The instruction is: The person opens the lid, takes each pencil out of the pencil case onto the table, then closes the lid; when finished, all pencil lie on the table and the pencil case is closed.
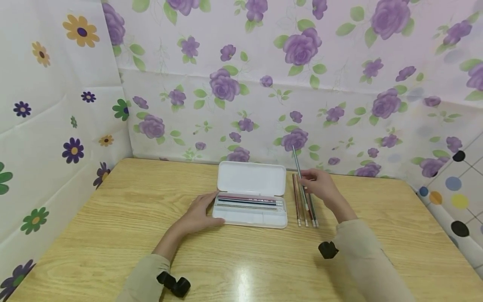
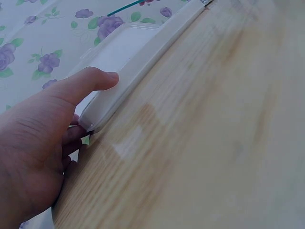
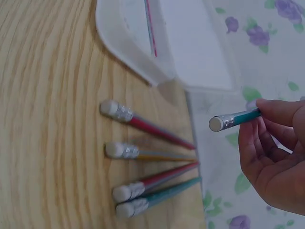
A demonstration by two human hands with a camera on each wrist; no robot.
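Observation:
A white pencil case lies open on the table, its lid tilted up at the back. Several pencils lie lengthwise in its tray. At the case's left end my left hand grips it, thumb over the front rim and fingers round the far corner. My right hand pinches a teal pencil between thumb and fingers, raised above the table with its white eraser end toward me. Below that hand lie several loose pencils, side by side right of the case, erasers toward me.
The wooden table runs back to a wall covering with purple flowers. Another flowered sheet hangs at the left, and a dotted cloth lies beyond the right edge. Black wrist cameras sit on both sleeves.

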